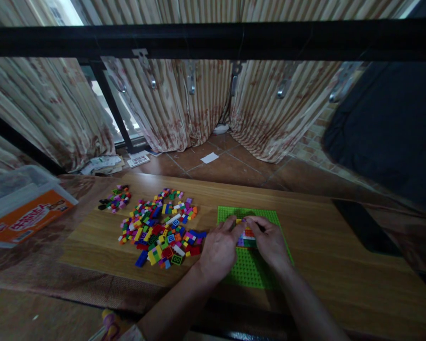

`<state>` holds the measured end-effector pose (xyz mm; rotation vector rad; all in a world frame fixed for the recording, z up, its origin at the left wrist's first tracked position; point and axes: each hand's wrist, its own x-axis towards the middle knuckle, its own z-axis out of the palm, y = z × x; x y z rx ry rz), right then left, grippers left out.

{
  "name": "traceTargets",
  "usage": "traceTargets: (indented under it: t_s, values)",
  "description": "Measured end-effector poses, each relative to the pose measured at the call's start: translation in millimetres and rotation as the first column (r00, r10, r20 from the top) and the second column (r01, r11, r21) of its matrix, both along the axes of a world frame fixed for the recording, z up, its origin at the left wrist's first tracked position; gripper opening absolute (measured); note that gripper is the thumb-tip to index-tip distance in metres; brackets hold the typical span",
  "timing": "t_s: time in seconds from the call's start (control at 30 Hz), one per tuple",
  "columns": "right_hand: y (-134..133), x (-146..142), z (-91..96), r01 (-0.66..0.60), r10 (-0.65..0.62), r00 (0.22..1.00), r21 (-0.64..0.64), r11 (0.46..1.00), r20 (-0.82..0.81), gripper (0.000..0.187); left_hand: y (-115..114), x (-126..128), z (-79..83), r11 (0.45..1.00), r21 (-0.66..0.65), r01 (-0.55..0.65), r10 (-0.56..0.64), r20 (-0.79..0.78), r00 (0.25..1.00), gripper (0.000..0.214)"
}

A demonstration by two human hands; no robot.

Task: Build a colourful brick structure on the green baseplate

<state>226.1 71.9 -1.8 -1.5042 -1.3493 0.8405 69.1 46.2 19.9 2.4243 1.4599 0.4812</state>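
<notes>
A green studded baseplate (253, 272) lies on the wooden board. Near its middle stands a small build of toy bricks (248, 239), with white, orange, green and purple layers showing. My left hand (218, 248) comes at it from the left, its fingers closed at the top of the build. From the right, my right hand (274, 244) has its thumb and fingers closed on the same spot. A bit of yellow and purple shows between the fingertips. The fingers partly cover the build.
Loose toy bricks (159, 232) in many colours lie heaped left of the baseplate, with a smaller pile (117, 199) beyond. A clear plastic box (28, 213) with an orange label stands far left. A dark flat object (365, 227) lies on the wooden board (326, 265) at right.
</notes>
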Motion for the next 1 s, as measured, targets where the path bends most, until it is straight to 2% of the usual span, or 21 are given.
traceTargets:
  t_s: [0.1,0.23,0.37,0.53,0.67,0.77,0.9,1.0]
  values:
    - [0,3,-1.4,0.027,-0.027,1.000,-0.031,0.999,-0.001,0.037,0,-3,-3.5,1.000,0.006,0.017,-0.017,0.058,0.998,0.067]
    - [2,8,-2.4,0.067,-0.073,0.996,-0.110,0.992,-0.051,0.042,5,-10,-4.6,1.000,-0.017,0.002,0.002,0.232,0.973,0.069]
    - [1,10,0.2,0.076,-0.083,0.995,-0.130,0.989,-0.052,0.044,17,-22,1.6,0.995,0.036,-0.097,0.075,0.393,0.917,0.057]
    - [0,12,4.6,0.178,-0.187,0.980,-0.128,0.976,-0.067,0.045,28,-41,9.6,0.968,0.084,-0.237,0.172,0.466,0.868,0.044]
    - [-1,18,5.0,0.222,-0.229,0.970,-0.088,0.971,-0.087,0.045,35,-66,16.3,0.927,0.078,-0.367,0.293,0.461,0.838,0.035]
    - [-3,19,6.9,0.225,-0.232,0.971,-0.111,0.968,-0.059,0.045,41,-91,24.3,0.864,0.033,-0.503,0.442,0.430,0.788,0.029]
    - [-5,18,11.0,0.232,-0.231,0.973,-0.142,0.962,0.020,0.040,43,-120,33.1,0.797,-0.053,-0.601,0.597,0.219,0.772,0.023]
    - [-6,15,12.6,0.235,-0.237,0.972,-0.156,0.959,0.011,0.037,42,-128,32.6,0.794,-0.048,-0.606,0.608,0.076,0.791,0.024]
